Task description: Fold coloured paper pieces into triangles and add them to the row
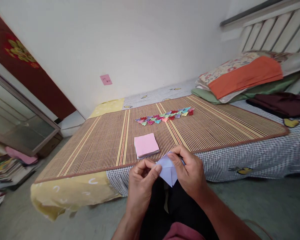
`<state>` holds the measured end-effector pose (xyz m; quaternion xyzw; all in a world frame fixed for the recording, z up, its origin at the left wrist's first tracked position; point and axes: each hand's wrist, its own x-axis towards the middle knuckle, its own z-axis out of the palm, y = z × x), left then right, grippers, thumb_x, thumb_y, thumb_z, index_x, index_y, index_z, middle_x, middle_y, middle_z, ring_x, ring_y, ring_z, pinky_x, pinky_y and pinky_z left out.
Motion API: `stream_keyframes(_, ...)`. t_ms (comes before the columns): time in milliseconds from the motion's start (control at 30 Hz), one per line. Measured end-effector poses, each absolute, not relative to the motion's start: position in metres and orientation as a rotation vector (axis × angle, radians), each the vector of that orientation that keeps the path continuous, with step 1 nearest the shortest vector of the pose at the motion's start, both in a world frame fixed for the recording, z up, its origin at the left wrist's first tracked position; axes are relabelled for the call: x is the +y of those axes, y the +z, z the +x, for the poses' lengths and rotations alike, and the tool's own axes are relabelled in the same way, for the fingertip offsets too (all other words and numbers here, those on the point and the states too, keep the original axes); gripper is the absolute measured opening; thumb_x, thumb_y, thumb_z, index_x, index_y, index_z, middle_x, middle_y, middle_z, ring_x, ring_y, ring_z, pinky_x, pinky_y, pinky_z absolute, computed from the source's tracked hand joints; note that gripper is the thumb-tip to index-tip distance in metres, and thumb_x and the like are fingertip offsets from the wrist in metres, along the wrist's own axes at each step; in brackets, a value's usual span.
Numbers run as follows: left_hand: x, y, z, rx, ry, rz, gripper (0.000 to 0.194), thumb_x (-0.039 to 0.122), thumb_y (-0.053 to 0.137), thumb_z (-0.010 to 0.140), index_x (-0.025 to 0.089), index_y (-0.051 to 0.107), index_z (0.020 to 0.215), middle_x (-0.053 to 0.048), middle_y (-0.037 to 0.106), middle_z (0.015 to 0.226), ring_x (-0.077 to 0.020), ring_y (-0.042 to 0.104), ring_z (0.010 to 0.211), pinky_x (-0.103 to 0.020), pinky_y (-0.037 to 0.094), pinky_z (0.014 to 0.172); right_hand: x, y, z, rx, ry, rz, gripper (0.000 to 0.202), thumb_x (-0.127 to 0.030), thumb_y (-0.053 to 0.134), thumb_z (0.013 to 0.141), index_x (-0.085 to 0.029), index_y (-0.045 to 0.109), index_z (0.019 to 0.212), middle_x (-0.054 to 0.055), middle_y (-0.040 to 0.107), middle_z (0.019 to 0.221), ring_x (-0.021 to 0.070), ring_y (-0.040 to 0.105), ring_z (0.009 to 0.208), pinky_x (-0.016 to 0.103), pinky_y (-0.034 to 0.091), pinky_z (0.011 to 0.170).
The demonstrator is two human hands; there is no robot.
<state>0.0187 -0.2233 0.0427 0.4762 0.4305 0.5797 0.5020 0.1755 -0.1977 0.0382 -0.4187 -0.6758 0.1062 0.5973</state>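
Observation:
A folded lavender-blue paper (168, 168) is held up in front of the bed's near edge, its lower end pointed. My left hand (143, 178) pinches its left corner between thumb and forefinger. On the other side, my right hand (189, 169) grips the upper right part, with the thumb on the front face. Just beyond my hands, a stack of square paper with a pink sheet on top (146, 145) lies on the striped mat (102, 146). Farther back on the mat are several small folded paper pieces (165, 118) in many colours, laid in rows.
Pillows and folded bedding (245, 78) are piled at the back right, beside a dark folded cloth (280, 104). A pink note (106, 79) is on the white wall. At the left stand a glass-fronted cabinet (17, 113) and piled papers (6, 171).

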Motion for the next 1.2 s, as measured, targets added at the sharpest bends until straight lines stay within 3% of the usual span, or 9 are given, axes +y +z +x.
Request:
stream_keyframes(133,-0.218,0.048,0.004,1.051,1.424,1.182,0.022,0.034,0.073,0.086,0.017,0.066,0.073,0.0,0.065,0.072,-0.0133,0.058,0.075,-0.024,0.045,0.075,-0.194,0.042,0.182,-1.535,0.2,-1.005,0.019,-0.021,0.055,0.099,-0.021,0.055,0.08,-0.004,0.057,0.065,0.0123,0.056,0.057,0.023,0.04,0.057)
stream_keyframes(233,-0.216,0.06,0.004,1.019,1.162,1.271,0.025,0.036,0.081,0.077,0.016,0.071,0.086,-0.002,0.068,0.081,-0.0143,0.058,0.074,-0.024,0.044,0.07,-0.194,0.046,0.18,-1.615,0.292,-0.952,0.019,-0.022,0.056,0.098,-0.021,0.057,0.079,-0.003,0.059,0.067,0.0124,0.058,0.06,0.023,0.041,0.059)
stream_keyframes(400,-0.216,0.067,0.019,1.012,1.037,1.281,0.027,0.034,0.081,0.076,0.014,0.063,0.069,0.002,0.053,0.064,-0.0099,0.045,0.059,-0.022,0.036,0.057,-0.199,0.045,0.172,-1.661,0.514,-0.861,0.021,-0.021,0.054,0.099,-0.019,0.06,0.079,-0.002,0.063,0.071,0.0122,0.061,0.065,0.022,0.043,0.063)
stream_keyframes(733,-0.221,0.066,0.021,1.079,1.026,1.565,0.025,0.023,0.07,0.083,0.016,0.057,0.062,0.002,0.048,0.067,-0.0122,0.042,0.063,-0.025,0.034,0.059,-0.204,0.053,0.182,-1.747,0.739,-0.884,0.02,-0.021,0.054,0.097,-0.019,0.058,0.077,-0.003,0.055,0.069,0.0127,0.053,0.064,0.025,0.04,0.062)
stream_keyframes(900,-0.219,0.056,0.02,1.026,1.006,1.43,0.028,0.025,0.075,0.079,0.016,0.057,0.06,0.003,0.047,0.063,-0.0105,0.041,0.059,-0.024,0.033,0.056,-0.2,0.052,0.188,-1.713,0.917,-0.915,0.036,-0.033,0.047,0.101,-0.019,0.053,0.069,-0.003,0.047,0.063,0.0122,0.046,0.06,0.025,0.035,0.056)
stream_keyframes(1000,-0.218,0.049,0.017,0.994,1.061,1.232,0.022,0.028,0.081,0.075,0.014,0.065,0.07,0.003,0.05,0.065,-0.0093,0.042,0.058,-0.022,0.034,0.055,-0.198,0.052,0.193,-1.703,1.068,-0.892,0.037,-0.038,0.05,0.1,-0.019,0.052,0.069,-0.004,0.048,0.065,0.0117,0.046,0.061,0.023,0.037,0.056)
stream_keyframes(1100,-0.217,0.045,0.016,0.962,1.097,1.123,0.022,0.029,0.083,0.073,0.013,0.072,0.083,0.0,0.059,0.071,-0.0102,0.049,0.06,-0.022,0.039,0.058,-0.198,0.052,0.195,-1.728,1.154,-0.874,0.022,-0.031,0.062,0.093,-0.018,0.057,0.076,-0.003,0.055,0.071,0.0122,0.051,0.067,0.022,0.041,0.06)
stream_keyframes(1200,-0.216,0.044,0.018,0.949,1.124,1.049,0.024,0.028,0.085,0.072,0.012,0.074,0.087,-0.001,0.064,0.073,-0.0108,0.053,0.061,-0.023,0.043,0.06,-0.199,0.05,0.193,-1.71,1.176,-0.901,0.02,-0.028,0.061,0.093,-0.018,0.058,0.076,-0.003,0.055,0.071,0.0121,0.052,0.067,0.022,0.042,0.06)
